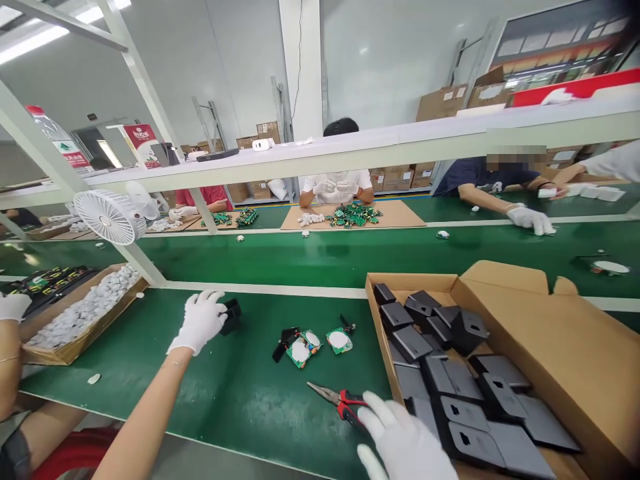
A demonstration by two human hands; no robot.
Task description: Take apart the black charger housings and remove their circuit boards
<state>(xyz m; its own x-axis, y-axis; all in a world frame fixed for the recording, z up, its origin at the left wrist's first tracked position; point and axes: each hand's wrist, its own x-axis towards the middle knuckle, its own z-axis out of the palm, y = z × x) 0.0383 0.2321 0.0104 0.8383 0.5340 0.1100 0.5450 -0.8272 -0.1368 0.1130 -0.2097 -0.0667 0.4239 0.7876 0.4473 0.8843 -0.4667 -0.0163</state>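
Observation:
My left hand (200, 320), in a white glove, reaches forward over the green bench and grips a small black plastic part (231, 315). My right hand (400, 440), also gloved, hovers low at the front edge with fingers spread, just beside the red handles of a pair of needle-nose pliers (336, 397) lying on the mat. It holds nothing. Between the hands lie two small green circuit boards with white round pads (305, 347) (339, 341) and a black part. A cardboard box (550, 333) at my right holds several dark grey plastic covers (440, 373).
A cardboard tray of small white parts (85, 310) sits at the left beside a co-worker's gloved hand (13, 305). A small white fan (106, 217) is clipped to the frame. Across the green conveyor (350, 253), people in gloves handle green boards on cardboard sheets.

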